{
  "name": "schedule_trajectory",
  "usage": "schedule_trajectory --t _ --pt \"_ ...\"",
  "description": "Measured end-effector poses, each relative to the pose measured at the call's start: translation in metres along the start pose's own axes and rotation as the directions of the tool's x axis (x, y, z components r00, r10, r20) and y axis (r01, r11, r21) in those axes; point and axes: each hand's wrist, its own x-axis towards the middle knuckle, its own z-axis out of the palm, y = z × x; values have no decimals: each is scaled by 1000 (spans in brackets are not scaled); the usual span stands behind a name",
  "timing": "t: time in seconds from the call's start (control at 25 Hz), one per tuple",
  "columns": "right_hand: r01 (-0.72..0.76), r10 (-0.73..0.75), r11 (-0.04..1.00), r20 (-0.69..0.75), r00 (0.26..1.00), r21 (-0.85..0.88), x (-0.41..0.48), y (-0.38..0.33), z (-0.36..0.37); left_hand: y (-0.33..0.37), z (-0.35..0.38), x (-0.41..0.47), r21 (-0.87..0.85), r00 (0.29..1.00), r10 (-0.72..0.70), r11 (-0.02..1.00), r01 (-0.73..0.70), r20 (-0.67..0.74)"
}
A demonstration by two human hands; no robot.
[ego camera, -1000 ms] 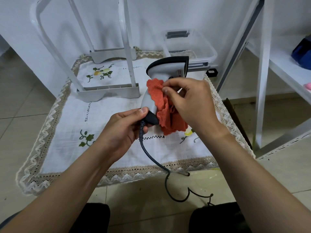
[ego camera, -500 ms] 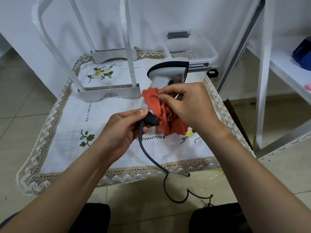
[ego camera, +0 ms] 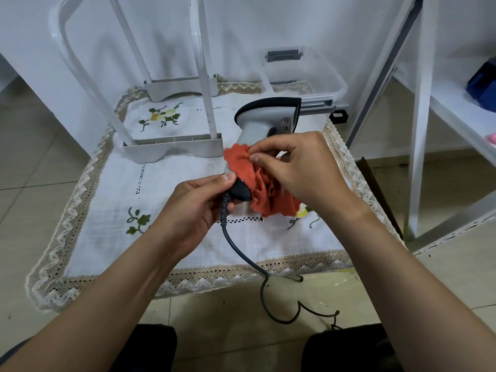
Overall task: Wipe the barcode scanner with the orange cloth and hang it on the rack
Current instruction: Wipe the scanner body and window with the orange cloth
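Grey pistol-shaped plastic barcode scanner [ego camera: 264,122]: left hand [ego camera: 193,208] grips base; right hand [ego camera: 303,167] pinches crumpled orange cloth [ego camera: 257,189], moved lower down handle; wiping seemingly unfinished.

A home-like room rather than a workplace: a low table wears a white embroidered tablecloth [ego camera: 112,189] with lace edging. On it stands a white plastic rack [ego camera: 171,150], with a clear storage box [ego camera: 326,73] behind it. Pale floor tiles [ego camera: 32,162] surround it, and white shelving [ego camera: 424,116] stands to its right.
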Motion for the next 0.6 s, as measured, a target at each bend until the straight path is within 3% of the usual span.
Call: schedule_trajectory --t 0.28,0.4,0.52,0.6 --pt "-58 55 997 -58 997 -54 1 4 1 1 -1 2 -66 997 -35 997 30 -69" --pt "-176 190 979 -153 970 99 3 1 -2 3 -4 3 -116 994 -43 993 31 -103" --pt "-326 374 885 -90 923 333 3 -3 -4 4 -5 3 -144 993 -41 989 24 -112" --pt "-346 394 857 -53 918 380 3 -5 -5 5 -5 2 -151 993 -39 988 21 -113"
